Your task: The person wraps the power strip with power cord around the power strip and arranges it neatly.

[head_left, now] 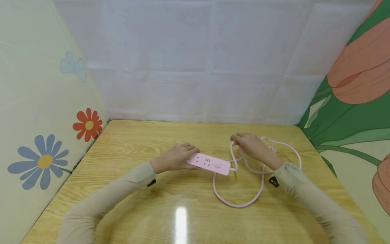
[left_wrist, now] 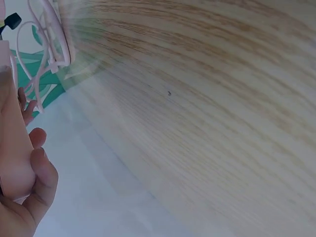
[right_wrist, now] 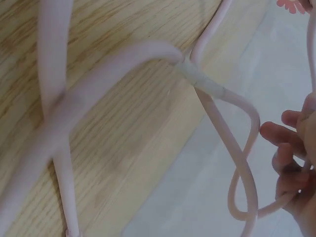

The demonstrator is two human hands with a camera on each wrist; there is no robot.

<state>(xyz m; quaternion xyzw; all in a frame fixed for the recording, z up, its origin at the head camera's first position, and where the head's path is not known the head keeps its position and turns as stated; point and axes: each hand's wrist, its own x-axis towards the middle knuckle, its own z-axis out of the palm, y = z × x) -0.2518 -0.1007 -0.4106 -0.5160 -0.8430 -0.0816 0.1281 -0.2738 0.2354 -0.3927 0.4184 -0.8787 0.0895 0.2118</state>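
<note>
A pink power strip (head_left: 210,163) is held at its left end by my left hand (head_left: 175,158), its socket face turned toward the head camera and its right end tilted down. In the left wrist view, bent fingers (left_wrist: 45,180) wrap the strip's edge. From the other end runs a pink cord (head_left: 239,206), looped loosely over the table. My right hand (head_left: 254,147) pinches part of that cord, which passes between the fingers (right_wrist: 286,185) in the right wrist view. A pale sleeve (right_wrist: 202,79) wraps the cord there. The plug (head_left: 272,149) lies behind the right wrist, partly hidden.
The wooden table (head_left: 137,203) meets a white cloth backdrop (head_left: 195,67) at its far edge. Flower-printed panels stand at the left (head_left: 33,101) and right (head_left: 350,135). Cord loops spread below and to the right of the right hand.
</note>
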